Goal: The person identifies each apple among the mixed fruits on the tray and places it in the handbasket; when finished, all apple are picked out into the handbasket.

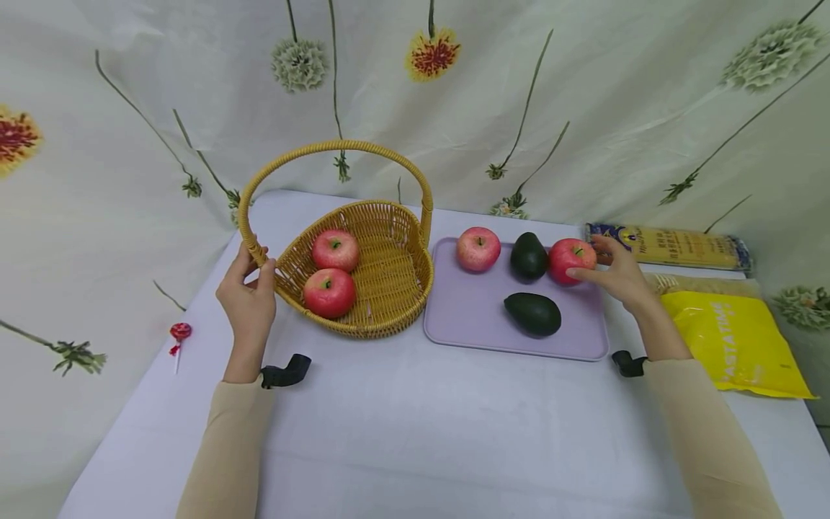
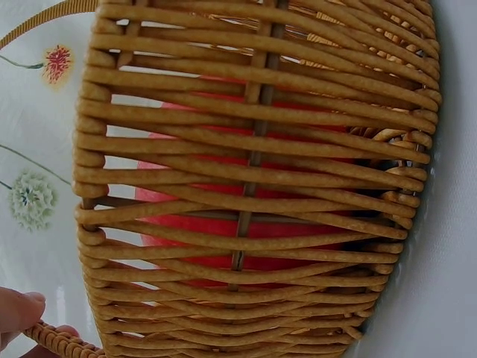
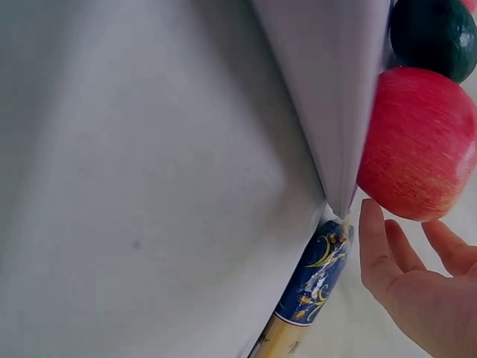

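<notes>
My left hand (image 1: 249,299) grips the lower left end of the arched handle (image 1: 337,146) of a wicker basket (image 1: 389,277). Two red apples (image 1: 336,250) lie in the basket's left half; in the left wrist view, red shows through the woven wall (image 2: 253,164). On the right, my right hand (image 1: 622,277) reaches to another red apple (image 1: 569,261) on a lilac tray (image 1: 467,324). Its thumb and fingers are spread apart, fingertips right at the apple's near side in the right wrist view. A dark green avocado (image 1: 529,257) sits beside that apple.
The tray also bears another apple (image 1: 478,249) and a second avocado (image 1: 533,314). Right of it lie a long noodle packet (image 1: 681,247) and a yellow pasta bag (image 1: 739,342). A red lollipop (image 1: 180,332) is at far left. Flowered cloth (image 1: 389,94) hangs behind.
</notes>
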A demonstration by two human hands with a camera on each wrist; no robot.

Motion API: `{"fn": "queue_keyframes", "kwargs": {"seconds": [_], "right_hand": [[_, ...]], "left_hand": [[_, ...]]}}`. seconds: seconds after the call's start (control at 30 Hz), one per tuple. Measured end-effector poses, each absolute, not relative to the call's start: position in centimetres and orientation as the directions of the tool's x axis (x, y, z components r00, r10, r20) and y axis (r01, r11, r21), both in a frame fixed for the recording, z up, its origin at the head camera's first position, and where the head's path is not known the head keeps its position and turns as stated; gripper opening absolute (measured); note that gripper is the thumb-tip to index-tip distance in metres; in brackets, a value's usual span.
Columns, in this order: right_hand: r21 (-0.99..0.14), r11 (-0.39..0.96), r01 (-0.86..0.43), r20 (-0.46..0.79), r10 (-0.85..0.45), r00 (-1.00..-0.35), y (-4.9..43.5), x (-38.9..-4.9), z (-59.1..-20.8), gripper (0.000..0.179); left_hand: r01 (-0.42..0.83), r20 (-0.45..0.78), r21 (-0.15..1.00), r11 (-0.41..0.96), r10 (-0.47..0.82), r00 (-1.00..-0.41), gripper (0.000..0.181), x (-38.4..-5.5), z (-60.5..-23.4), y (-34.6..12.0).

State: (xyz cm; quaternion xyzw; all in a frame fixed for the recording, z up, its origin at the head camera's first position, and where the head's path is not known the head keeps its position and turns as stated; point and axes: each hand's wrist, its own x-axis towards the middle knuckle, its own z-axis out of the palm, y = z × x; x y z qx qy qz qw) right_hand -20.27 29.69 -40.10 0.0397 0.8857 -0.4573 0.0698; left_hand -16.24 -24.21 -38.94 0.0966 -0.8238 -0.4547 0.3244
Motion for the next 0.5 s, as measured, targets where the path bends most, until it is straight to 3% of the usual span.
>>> {"fn": "queue_keyframes", "kwargs": {"seconds": [0.5], "right_hand": [[-0.806, 0.571, 0.154, -0.195, -0.011, -0.981, 29.32, -20.69, -40.60, 0.091]], "left_hand": [[0.140, 0.454, 0.806, 0.575, -0.448, -0.770, 0.043, -16.19, -38.98, -24.17]]}}
